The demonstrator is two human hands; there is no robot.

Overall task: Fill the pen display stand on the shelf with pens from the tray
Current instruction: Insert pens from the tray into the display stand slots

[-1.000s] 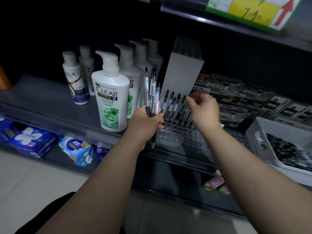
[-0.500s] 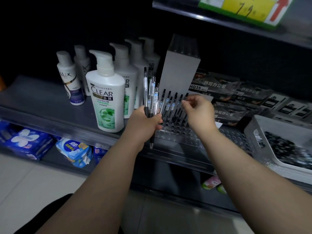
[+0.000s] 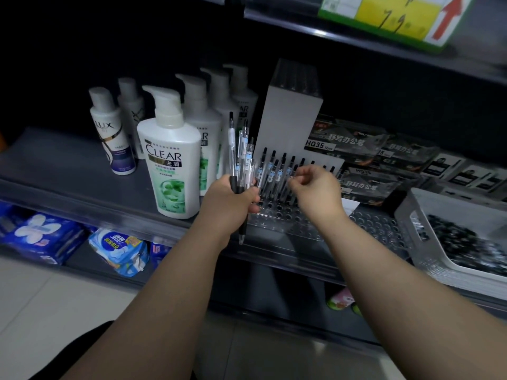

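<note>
Just left of the clear perforated plastic stand, your left hand grips a bunch of clear black-capped pens; your right hand pinches a pen standing in it.

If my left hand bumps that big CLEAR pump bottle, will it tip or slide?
The CLEAR bottle is tall with a wide flat base, so a low bump would probably only slide it. A knock at the pump might tip it. It stands near the shelf front edge, so either could drop it.
</note>
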